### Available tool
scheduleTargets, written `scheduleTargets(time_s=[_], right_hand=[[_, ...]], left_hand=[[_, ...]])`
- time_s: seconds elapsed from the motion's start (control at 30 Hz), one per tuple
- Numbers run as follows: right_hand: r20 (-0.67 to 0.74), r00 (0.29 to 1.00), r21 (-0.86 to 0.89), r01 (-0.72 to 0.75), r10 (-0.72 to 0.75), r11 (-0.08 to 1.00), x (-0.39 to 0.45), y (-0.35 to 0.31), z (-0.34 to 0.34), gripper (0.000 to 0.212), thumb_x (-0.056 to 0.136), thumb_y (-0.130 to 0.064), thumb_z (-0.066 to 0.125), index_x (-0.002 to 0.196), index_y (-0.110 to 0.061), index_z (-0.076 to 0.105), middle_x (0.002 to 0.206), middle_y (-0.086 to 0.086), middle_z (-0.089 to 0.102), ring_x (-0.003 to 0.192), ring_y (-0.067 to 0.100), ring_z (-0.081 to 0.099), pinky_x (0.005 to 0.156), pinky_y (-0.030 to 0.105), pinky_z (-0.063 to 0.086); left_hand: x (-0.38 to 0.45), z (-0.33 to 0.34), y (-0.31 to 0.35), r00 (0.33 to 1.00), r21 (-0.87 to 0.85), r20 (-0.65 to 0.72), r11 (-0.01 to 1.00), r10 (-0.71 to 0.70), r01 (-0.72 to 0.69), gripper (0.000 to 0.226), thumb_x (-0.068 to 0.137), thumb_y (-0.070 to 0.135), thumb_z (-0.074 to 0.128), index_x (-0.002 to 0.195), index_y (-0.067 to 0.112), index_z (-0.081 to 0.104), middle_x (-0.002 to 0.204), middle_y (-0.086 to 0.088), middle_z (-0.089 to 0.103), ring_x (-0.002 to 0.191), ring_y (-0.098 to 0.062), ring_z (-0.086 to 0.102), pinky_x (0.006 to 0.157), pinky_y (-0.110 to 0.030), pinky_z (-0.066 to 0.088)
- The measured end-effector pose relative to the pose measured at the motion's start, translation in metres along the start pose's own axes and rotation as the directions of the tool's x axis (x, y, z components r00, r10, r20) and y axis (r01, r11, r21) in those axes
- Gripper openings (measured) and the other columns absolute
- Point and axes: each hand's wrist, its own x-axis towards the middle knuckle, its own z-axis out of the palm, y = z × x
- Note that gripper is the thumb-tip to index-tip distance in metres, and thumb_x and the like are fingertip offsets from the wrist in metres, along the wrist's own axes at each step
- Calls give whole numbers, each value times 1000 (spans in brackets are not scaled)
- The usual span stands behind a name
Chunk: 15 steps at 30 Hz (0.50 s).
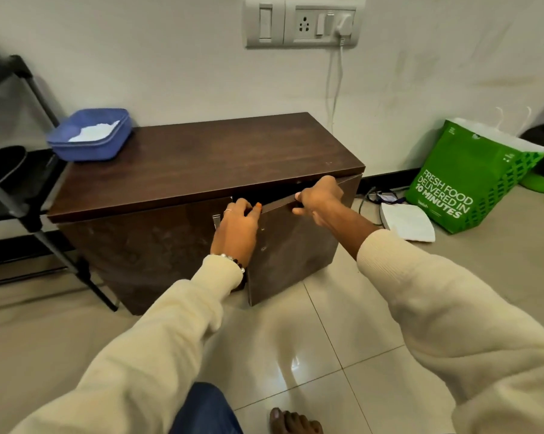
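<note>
Low cabinet [202, 158] in dark brown laminate: wood-grained on its flat rectangular top, glossy and smudged on the front. It stands on pale glazed floor [327, 355] tiles against a white wall. The right door [292, 245], a flat slab of the same laminate, stands ajar, its free edge swung out toward you. The left door is closed, with a small metal handle [216, 220] near its top. Your left hand [236, 228] takes the open door's upper free corner. The grip is curled, fingers hooked over the top edge, one orange-painted nail showing. Your right hand [320, 197] holds the same top edge farther right, the grip wrapped over it into the gap beneath the cabinet top, thumb against the front face. Both sleeves are cream rib-knit, and a bead bracelet [233, 260] circles your left wrist. On the cabinet's left rear corner sits a blue plastic box [90, 134], rounded-square, with something white and crumpled inside. On the floor to the right stand a green bag [461, 183] with white lettering and, just beside it, a flat white pad [408, 222]. On the wall above is a grey switch plate [302, 21] with a white charger plugged in, its cable [335, 83] hanging down.
</note>
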Motion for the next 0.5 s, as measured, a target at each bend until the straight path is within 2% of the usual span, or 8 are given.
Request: scheduleTargets(time_s=[0.07, 0.1, 0.17, 0.2, 0.37, 0.5], right_hand=[[-11, 1000, 36, -20, 21, 999, 4, -2, 3, 30, 86, 2, 64, 115, -1, 56, 118, 13, 53, 89, 29, 65, 59, 40, 60], [-19, 999, 42, -26, 27, 999, 7, -3, 6, 30, 86, 2, 64, 114, -1, 56, 118, 12, 52, 86, 28, 65, 59, 40, 60], [-28, 999, 41, -30, 31, 999, 9, -2, 11, 29, 86, 3, 62, 114, -1, 56, 117, 11, 51, 87, 28, 65, 62, 40, 60], [-29, 999, 42, -28, 29, 999, 10, -2, 14, 28, 86, 3, 62, 113, -1, 56, 116, 11, 51, 89, 28, 64, 64, 40, 60], [-57, 998, 47, -22, 24, 999, 16, -3, 24, 23, 87, 1, 57, 110, -2, 57, 113, 10, 53, 75, 22, 63, 66, 37, 60], [-52, 998, 106, -35, 41, 994, 18, -5, 26, 23, 90, 0, 51, 112, -7, 52, 106, 7, 46, 75, 21, 62, 73, 37, 60]], left_hand=[[3, -1, -1, 998, 48, -46, 998, -35, 38, 31, 100, 18, 45, 129, 9, 53, 123, -18, 48, 110, -34, 47, 86, -43, 46], [4, -1, -3, 993, 73, -117, 996, -33, 42, 30, 96, 17, 55, 125, 10, 57, 118, -19, 51, 106, -36, 50, 81, -44, 47], [7, 4, -13, 977, 283, -195, 959, 84, -26, 48, 78, 11, 77, 124, 16, 63, 113, -19, 55, 104, -36, 54, 76, -43, 49], [8, 8, -20, 973, 378, -196, 925, 119, -37, 56, 74, 11, 80, 127, 19, 62, 117, -19, 55, 108, -37, 53, 79, -43, 49], [13, 15, -39, 948, 582, -186, 806, 257, -105, 67, 80, 14, 71, 141, 26, 48, 134, -19, 47, 120, -35, 37, 93, -49, 39], [11, 25, -51, 908, 703, -181, 695, 378, -150, 62, 91, 16, 47, 150, 19, 30, 145, -19, 30, 122, -32, 32, 96, -50, 28]])
